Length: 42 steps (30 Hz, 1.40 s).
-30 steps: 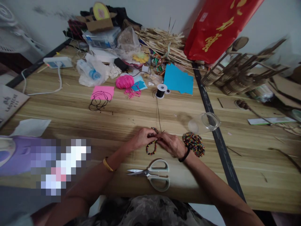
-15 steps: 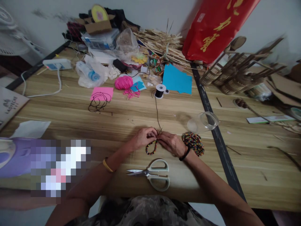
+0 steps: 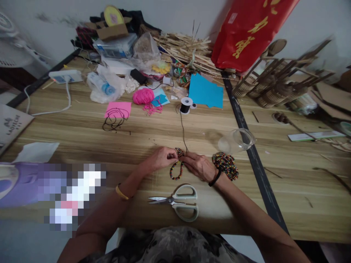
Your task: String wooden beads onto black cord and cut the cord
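A string of small multicoloured beads [image 3: 176, 177] lies in a loop between my hands, with another cluster of its beads above my fingertips. My left hand [image 3: 163, 157] is closed at the left of the string, thumb and forefinger together; what they pinch is too small to make out. From the right, my right hand [image 3: 199, 166] grips the beaded string where the loop comes together. A thin black cord [image 3: 183, 129] runs from the spool [image 3: 185, 106] down to my right fingertips. Scissors [image 3: 174, 202] with pale handles lie nearer me, blades pointing left.
Right of my right hand sits a heap of strung beads [image 3: 226, 166], with a clear glass jar [image 3: 242, 140] on its side behind it. Pink yarn [image 3: 143, 96], blue paper [image 3: 205, 91] and a coil of black cord [image 3: 116, 120] lie farther back. A purple object [image 3: 19, 184] stands at left.
My left hand has shifted slightly left, uncovering more beads above the fingertips. My right hand stays at the string, almost still.
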Motion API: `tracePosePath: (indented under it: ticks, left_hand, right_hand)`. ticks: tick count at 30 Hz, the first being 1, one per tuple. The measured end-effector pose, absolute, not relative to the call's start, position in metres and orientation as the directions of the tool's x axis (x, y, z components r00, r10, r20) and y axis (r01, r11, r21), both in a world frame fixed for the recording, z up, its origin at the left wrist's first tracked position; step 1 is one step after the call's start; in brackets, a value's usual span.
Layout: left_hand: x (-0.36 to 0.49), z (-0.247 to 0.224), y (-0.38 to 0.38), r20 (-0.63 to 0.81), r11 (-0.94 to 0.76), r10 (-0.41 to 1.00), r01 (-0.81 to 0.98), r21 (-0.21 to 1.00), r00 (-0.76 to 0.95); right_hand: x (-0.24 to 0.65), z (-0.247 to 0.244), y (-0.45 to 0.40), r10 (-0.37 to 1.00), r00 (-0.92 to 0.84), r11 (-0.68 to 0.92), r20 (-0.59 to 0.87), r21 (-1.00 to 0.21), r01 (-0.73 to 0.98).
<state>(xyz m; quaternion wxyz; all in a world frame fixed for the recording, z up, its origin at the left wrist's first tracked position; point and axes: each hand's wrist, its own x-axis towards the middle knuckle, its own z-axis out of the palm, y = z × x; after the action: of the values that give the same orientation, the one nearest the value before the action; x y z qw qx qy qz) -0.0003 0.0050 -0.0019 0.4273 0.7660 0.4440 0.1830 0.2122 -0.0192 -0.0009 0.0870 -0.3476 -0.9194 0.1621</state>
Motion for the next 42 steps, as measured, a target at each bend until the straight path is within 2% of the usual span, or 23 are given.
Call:
tracePosePath:
  ticks: [9, 16, 26, 32, 38, 42]
  left_hand:
    - [0.000, 0.004, 0.003, -0.152, -0.318, 0.794, 0.615, 0.722, 0.589]
    - [0.002, 0.002, 0.002, -0.091, -0.418, 0.781, 0.625, 0.660, 0.618]
    - [0.003, 0.001, 0.002, -0.086, -0.436, 0.775, 0.628, 0.644, 0.626]
    - [0.003, -0.003, 0.004, -0.089, -0.416, 0.773, 0.609, 0.675, 0.628]
    - [0.003, -0.008, 0.005, -0.089, -0.398, 0.779, 0.598, 0.695, 0.621]
    - [0.004, -0.007, 0.002, -0.083, -0.378, 0.799, 0.605, 0.700, 0.596]
  right_hand:
    - [0.208, -0.005, -0.019, 0.687, -0.721, 0.697, 0.087, -0.356, 0.622]
    - [0.208, -0.004, -0.019, 0.675, -0.734, 0.708, 0.075, -0.346, 0.615]
    - [0.208, -0.008, -0.017, 0.688, -0.719, 0.694, 0.098, -0.378, 0.613]
    - [0.207, -0.012, -0.016, 0.722, -0.683, 0.662, 0.112, -0.401, 0.633]
    - [0.208, -0.014, -0.016, 0.718, -0.688, 0.667, 0.103, -0.385, 0.638]
    - [0.210, -0.021, -0.018, 0.716, -0.686, 0.684, 0.132, -0.328, 0.651]
